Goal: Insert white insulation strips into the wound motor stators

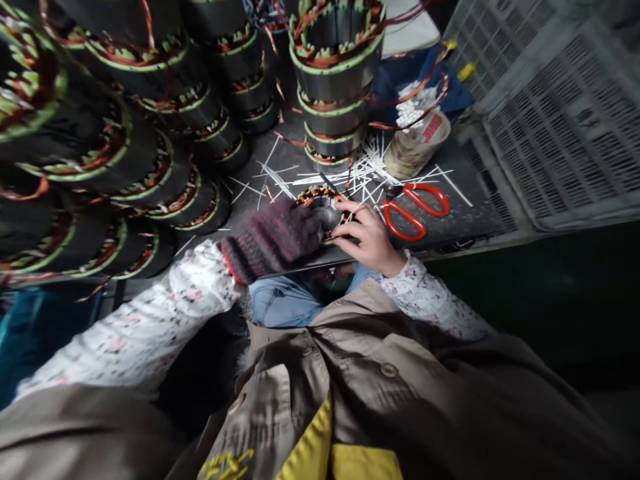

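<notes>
A small motor stator (318,193) with copper windings and a pale green insulating edge sits on the dark bench in front of me. My left hand (277,237), in a dark striped knit glove, is closed around the stator's left side. Bare, my right hand (367,233) has its fingers bent over the right rim, touching the windings. A thin pale strand shows by those fingertips; whether they pinch it is unclear. Just right of this hand lie scissors with red handles (416,208). The glove and fingers hide much of the stator's front.
Tall stacks of wound stators (333,80) stand behind, with more stacks (150,153) at left. Loose white strips (365,167) litter the bench. A worn cup (417,143) leans near a bundle of white sticks (417,103). Grey plastic crates (575,113) rise at right.
</notes>
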A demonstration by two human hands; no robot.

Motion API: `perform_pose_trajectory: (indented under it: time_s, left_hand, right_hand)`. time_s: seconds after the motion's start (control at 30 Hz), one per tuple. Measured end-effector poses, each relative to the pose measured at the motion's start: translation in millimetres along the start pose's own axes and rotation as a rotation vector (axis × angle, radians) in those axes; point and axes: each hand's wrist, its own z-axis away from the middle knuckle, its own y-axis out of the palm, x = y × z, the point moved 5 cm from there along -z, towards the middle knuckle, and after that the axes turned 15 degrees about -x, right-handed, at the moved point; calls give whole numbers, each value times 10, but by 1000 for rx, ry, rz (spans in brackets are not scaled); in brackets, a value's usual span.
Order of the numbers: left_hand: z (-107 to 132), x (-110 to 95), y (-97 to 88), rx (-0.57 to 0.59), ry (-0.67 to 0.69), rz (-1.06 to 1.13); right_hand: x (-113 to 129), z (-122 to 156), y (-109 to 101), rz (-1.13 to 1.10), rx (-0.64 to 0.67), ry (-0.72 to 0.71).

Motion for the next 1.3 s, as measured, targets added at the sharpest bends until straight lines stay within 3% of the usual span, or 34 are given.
perform_pose_trajectory:
  time_s: [0.07, 0.17, 0.23, 0.27, 0.37, 0.47, 0.57, 0.63, 0.7, 0.8, 0.93, 1.1, 1.3]
  left_hand:
    - [76, 5, 28, -100, 40, 41]
    - [235, 5, 74, -366, 115, 87]
    - [299, -18, 142, -475, 143, 70]
    - [304, -33, 184, -502, 129, 47]
    - [257, -99, 298, -554, 24, -41]
    - [214, -176, 359, -635, -61, -70]
    - [232, -203, 362, -752, -125, -37]
    - [246, -209, 370, -759, -145, -37]
    - [244, -216, 386, -715, -158, -46]
    - [238, -240, 382, -706, -170, -80]
    - [216, -277, 371, -744, -207, -72]
    - [189, -285, 385, -755, -294, -13]
    - [234, -192, 572, -780, -537, 659]
  right_hand:
    - [-178, -138, -235, 33, -224, -4]
    - [-743, -407, -607, 227, -565, 127]
    - [-1155, -625, -732, 344, -587, 199]
    - [-1330, -737, -752, 384, -530, 221]
    - [-1577, -960, -789, 424, -415, 214]
    - [-1367, -914, -824, 315, -474, 157]
    - [-878, -593, -771, 79, -501, 150]
    - [-501, -309, -680, -55, -419, 144]
    - [-123, -34, -574, -98, -255, 18]
    - [194, 298, -517, -153, -110, -109]
    - [231, 473, -540, -175, -64, -114]
    - [228, 387, -382, -117, -55, -64]
    - [176, 186, -110, -204, -116, 232]
